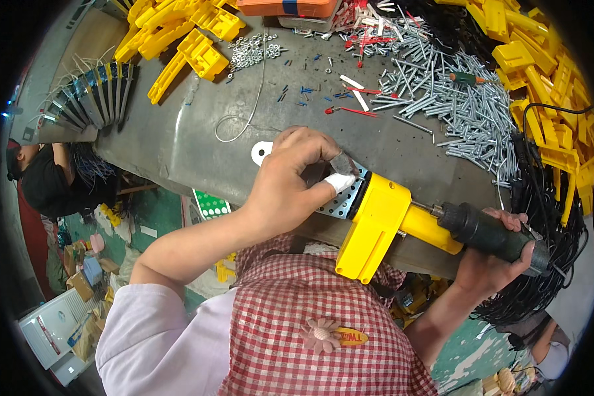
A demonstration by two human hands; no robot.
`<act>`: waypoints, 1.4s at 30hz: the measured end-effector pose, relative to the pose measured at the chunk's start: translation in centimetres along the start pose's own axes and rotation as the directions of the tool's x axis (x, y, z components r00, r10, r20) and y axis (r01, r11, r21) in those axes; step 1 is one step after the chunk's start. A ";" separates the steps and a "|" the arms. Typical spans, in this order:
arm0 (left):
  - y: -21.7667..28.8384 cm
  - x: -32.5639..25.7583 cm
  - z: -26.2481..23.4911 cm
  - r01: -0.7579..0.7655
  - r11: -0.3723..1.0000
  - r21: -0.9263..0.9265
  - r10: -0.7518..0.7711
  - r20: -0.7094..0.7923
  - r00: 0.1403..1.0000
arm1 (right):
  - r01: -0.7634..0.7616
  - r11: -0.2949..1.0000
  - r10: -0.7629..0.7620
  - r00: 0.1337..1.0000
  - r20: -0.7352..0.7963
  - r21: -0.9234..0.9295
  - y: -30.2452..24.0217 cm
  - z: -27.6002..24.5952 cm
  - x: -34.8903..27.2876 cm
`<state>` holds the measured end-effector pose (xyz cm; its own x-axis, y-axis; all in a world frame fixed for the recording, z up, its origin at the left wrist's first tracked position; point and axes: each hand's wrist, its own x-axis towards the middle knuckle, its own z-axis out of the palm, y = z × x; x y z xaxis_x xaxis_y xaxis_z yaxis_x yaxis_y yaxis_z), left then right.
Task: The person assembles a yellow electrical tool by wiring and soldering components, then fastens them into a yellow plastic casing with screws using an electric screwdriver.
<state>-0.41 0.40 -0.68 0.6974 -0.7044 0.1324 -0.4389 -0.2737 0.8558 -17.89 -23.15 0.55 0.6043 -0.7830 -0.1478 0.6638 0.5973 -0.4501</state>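
A yellow plastic housing (376,221) with a tubular handle lies at the table's near edge, just in front of my apron. At its left end is a perforated metal plate (342,206). My left hand (290,171) pinches against this plate, with wrapping on the thumb and a fingertip; anything between the fingertips is too small to make out. My right hand (498,257) is wrapped round a dark power screwdriver (478,231). The screwdriver's bit points left and meets the housing's right side beside the handle.
Long silver screws (442,99) lie heaped at the back right, near yellow housings (554,79) and black cables (541,277). Nuts (251,51) and more yellow parts (201,56) sit at the back left. A white ring (261,152) lies left of my hand. Another person (43,175) is at far left.
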 end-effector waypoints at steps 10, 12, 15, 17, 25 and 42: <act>-0.3 0.3 0.7 -0.034 0.999 0.027 0.034 -0.028 0.999 | 0.067 0.998 -0.065 0.993 0.096 -0.016 0.4 0.0 0.3; -0.3 0.3 0.6 -0.014 1.000 -0.005 0.014 0.006 1.000 | 0.075 0.997 -0.071 0.992 0.103 -0.035 0.5 0.3 0.3; -0.3 0.0 0.8 0.009 1.000 0.010 -0.009 -0.011 1.000 | 0.086 0.992 -0.078 0.993 0.087 -0.093 0.9 0.6 0.4; 0.3 0.1 1.0 -0.007 0.997 0.077 0.013 -0.070 0.997 | 0.088 0.986 -0.078 0.994 0.072 -0.141 1.1 0.7 0.6; 0.1 0.5 1.1 -0.144 0.974 0.172 0.146 -0.001 0.989 | 0.080 0.996 -0.078 0.996 0.049 -0.046 1.6 1.6 0.9; 0.2 0.6 1.4 -0.023 0.997 0.079 0.030 -0.096 0.995 | 0.035 0.991 -0.025 0.996 0.083 -0.129 0.8 1.8 1.5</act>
<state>-0.89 -1.00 -1.20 0.7349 -0.6463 0.2055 -0.4979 -0.3084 0.8105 -15.70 -23.53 1.54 0.6220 -0.7805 -0.0631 0.6225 0.5418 -0.5649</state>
